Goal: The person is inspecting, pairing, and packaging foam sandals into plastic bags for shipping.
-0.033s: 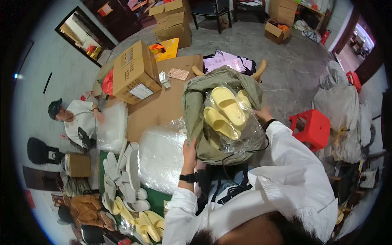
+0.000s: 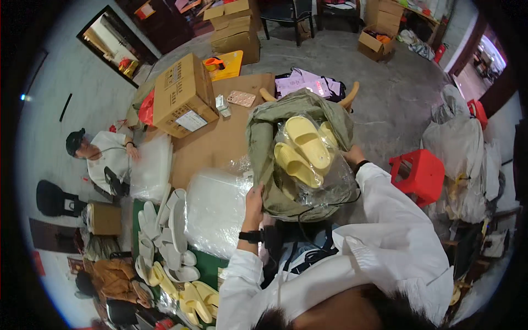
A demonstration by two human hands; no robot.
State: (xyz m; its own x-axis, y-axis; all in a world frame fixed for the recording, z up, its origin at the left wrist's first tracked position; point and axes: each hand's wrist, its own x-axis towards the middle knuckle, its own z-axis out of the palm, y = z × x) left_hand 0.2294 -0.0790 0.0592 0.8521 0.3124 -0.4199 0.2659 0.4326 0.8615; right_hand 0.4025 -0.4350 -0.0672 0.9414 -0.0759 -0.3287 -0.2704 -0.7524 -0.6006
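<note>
A grey-green woven sack (image 2: 260,144) stands in front of me with its mouth rolled wide. Inside it lie several yellow slide sandals (image 2: 309,144) wrapped in clear plastic bags (image 2: 338,179). My left hand (image 2: 253,206) is closed on the sack's near left edge, thumb up. On the right side, my right hand (image 2: 355,155) grips the sack's rim beside the plastic; its fingertips are partly hidden. A dark cord runs across the sack's near edge.
Left of the sack are a stack of clear plastic bags (image 2: 214,212), white slides (image 2: 177,220) and more yellow slides (image 2: 195,302). A cardboard box (image 2: 184,96) and a phone (image 2: 241,98) sit on the brown table (image 2: 201,157). A red stool (image 2: 418,173) stands right; a seated person (image 2: 110,154) is left.
The seated person's head and hand at the left have shifted slightly. My hands keep their places on the sack.
</note>
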